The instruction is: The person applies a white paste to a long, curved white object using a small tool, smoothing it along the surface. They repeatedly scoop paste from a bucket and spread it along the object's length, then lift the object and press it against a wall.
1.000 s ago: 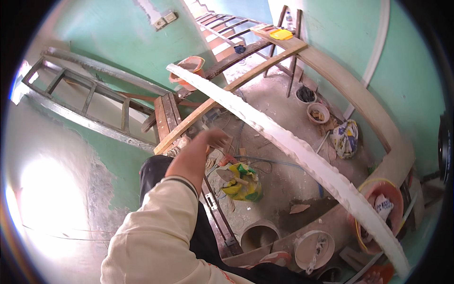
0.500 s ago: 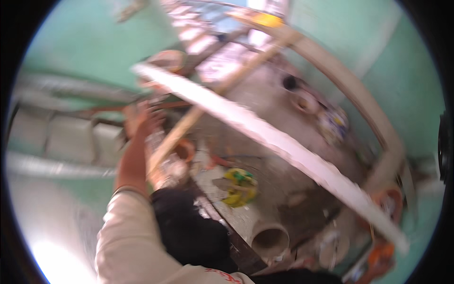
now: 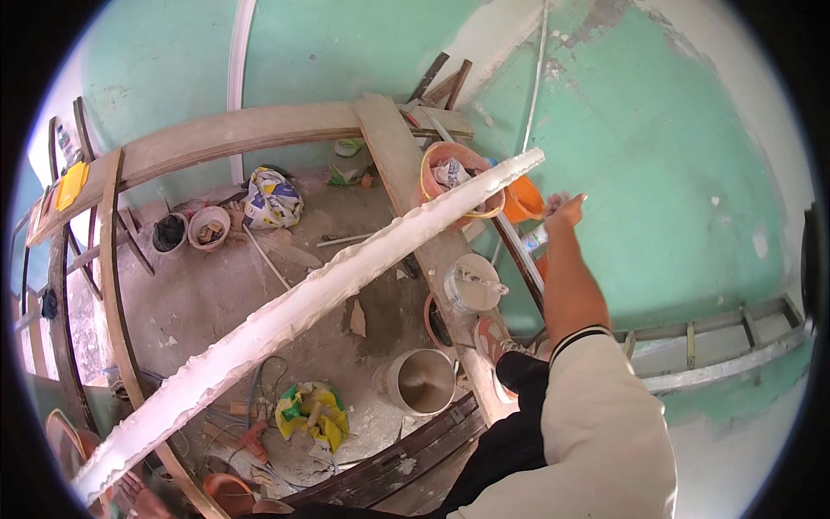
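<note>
My right hand reaches out at the right, beside an orange container. Its fingers are curled; what lies in them, if anything, is hidden. A white bottle with a coloured label shows right by the wrist. A long white plaster strip with ragged edges runs diagonally across the view, its right end just left of this hand. Near the strip's lower left end, part of my left hand seems to show at the rim; its fingers are too unclear to read.
Wooden planks on trestles frame the floor below. A bucket with rags, a mixing bucket, a white pail, a yellow-green bag and a white-blue sack stand about. A ladder lies along the right wall.
The view has swung to the right and sharpened. The strip now slants up to the right instead of down. My right arm has come into full view, while the left has dropped to the lower left rim.
</note>
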### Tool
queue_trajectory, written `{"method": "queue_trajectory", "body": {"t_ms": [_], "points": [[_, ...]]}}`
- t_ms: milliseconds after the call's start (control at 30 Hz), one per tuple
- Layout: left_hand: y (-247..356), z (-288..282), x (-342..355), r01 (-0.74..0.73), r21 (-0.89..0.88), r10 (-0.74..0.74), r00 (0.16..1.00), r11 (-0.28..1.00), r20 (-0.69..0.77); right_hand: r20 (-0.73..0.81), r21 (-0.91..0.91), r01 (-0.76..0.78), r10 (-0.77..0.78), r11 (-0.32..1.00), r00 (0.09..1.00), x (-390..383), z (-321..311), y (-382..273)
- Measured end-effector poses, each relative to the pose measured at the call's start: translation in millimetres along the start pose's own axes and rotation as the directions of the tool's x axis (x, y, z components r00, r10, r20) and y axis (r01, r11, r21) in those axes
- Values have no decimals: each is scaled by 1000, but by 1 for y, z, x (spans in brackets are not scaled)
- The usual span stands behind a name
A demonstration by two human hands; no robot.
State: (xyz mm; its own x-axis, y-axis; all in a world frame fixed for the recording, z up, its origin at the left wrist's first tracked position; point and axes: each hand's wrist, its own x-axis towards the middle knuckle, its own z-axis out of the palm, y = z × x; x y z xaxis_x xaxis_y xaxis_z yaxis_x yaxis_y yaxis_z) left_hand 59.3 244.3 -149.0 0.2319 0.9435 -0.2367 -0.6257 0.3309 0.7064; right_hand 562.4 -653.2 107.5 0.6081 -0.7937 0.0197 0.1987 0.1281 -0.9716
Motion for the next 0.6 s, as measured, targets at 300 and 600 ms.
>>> {"method": "queue_trajectory", "body": {"t_ms": [300,600], "points": [[11,-1,-6,-21,-14,21,1000,1000,16,58,271,-314,310,910,949,-85,-24,108],[27,-1,-42,-56,-83,57,998,995,15,189,159,-567,539,808,821,-102,11,162]]}}
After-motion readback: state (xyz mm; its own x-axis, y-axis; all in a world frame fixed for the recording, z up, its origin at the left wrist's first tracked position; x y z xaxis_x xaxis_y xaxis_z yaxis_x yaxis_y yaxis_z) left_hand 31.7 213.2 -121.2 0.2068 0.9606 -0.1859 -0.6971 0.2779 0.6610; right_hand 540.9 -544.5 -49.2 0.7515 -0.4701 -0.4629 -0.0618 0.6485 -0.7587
